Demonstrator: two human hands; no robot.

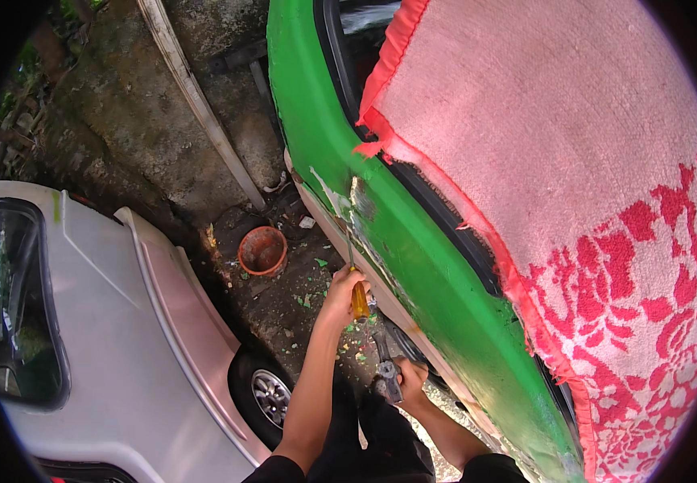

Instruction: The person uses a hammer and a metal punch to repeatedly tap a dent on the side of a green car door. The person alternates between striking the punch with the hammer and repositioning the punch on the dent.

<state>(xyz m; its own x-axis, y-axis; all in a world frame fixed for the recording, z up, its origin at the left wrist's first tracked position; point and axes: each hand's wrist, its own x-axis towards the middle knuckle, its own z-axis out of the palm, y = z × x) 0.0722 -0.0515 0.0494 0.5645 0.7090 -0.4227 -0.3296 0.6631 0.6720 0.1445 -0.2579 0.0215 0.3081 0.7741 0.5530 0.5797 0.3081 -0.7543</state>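
My left hand (338, 299) is closed around a screwdriver (360, 301) with an amber handle. Its thin shaft points up and away, with the tip at or close to the lower side of the green car body (421, 249); exact contact is too small to tell. Paint is chipped and torn around that spot, baring pale and grey patches. Lower and to the right, my right hand (413, 377) grips a hammer (389, 372), its dark metal head just below the screwdriver's handle and apart from it. The fingers partly hide the hammer's handle.
A pink and red patterned towel (542, 145) drapes over the green car's windows. On the left stands a silver car (123, 322) with its wheel (270, 397) near my left arm. Between them are a terracotta pot (263, 250), green paint flakes and a long plank (200, 101).
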